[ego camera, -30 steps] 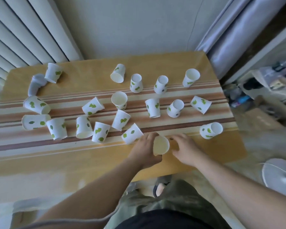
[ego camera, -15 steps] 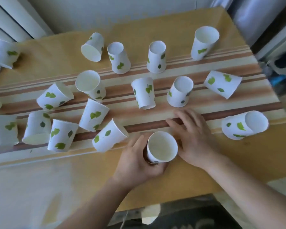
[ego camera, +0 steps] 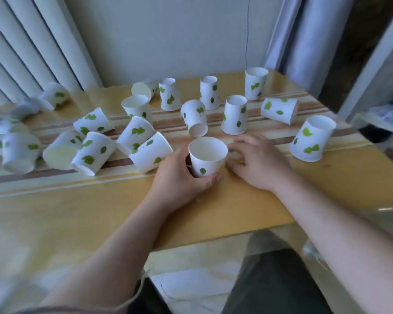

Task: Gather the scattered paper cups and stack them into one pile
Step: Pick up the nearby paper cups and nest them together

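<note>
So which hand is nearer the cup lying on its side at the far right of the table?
Right. The right hand rests on the table, apart from that tipped cup; the left hand is farther away, gripping the upright cup.

Soft, even daylight — faint shadows | wide-angle bending at edges | left and bottom margins blurred

Striped table (ego camera: 247,211), curtain (ego camera: 288,39), radiator (ego camera: 25,46)

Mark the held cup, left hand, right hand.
held cup (ego camera: 208,160): head view, front wall just below the rim.
left hand (ego camera: 179,180): head view, back of the hand.
right hand (ego camera: 259,164): head view, back of the hand.
</note>
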Tool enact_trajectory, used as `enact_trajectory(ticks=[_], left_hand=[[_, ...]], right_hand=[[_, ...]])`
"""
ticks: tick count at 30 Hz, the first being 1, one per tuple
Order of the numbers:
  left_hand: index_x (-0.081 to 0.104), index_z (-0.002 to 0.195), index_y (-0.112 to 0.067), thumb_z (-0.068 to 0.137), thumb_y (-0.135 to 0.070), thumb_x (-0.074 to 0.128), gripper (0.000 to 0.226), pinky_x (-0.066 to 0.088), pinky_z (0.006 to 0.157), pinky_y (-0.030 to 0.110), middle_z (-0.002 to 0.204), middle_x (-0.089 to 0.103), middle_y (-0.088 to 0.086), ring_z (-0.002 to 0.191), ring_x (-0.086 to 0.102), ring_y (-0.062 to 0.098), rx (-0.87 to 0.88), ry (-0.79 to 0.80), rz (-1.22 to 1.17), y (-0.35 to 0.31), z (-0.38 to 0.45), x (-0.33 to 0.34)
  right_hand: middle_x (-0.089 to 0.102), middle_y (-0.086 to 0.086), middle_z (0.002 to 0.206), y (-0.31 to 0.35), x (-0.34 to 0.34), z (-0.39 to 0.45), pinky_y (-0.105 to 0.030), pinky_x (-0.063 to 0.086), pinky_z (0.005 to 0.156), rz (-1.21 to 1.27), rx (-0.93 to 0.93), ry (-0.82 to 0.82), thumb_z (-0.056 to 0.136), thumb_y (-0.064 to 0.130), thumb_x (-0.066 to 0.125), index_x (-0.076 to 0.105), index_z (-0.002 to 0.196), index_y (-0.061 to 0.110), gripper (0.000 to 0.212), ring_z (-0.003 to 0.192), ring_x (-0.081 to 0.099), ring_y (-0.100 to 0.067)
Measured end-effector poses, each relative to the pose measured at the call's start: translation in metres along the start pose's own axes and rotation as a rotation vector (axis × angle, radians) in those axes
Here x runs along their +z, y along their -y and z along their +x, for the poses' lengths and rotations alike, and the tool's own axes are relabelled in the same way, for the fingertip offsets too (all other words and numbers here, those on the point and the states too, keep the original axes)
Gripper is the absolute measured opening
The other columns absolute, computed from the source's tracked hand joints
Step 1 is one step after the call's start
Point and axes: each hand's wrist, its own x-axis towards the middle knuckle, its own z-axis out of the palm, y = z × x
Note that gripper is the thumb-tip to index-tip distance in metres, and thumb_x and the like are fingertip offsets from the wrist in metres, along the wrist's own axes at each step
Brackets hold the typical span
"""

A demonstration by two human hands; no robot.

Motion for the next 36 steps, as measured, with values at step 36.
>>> enact_trajectory(ticks=[36], left_hand=[[0.067,0.118,-0.05,0.075,-0.053,0.093,0.051,0.052,0.086,0.012,0.112,0.073,-0.032,0.106,0.069,-0.006,0.021,0.02,0.003,0.035,-0.031,-0.057]], right_hand=[[0.069,0.015,0.136,0.069,-0.006,0.061,-0.035,0.062,0.094,0.959,-0.001,0.189,0.079,0.029,0.094,0.06,0.134,0.048,0.067,0.109,0.074,-0.015]])
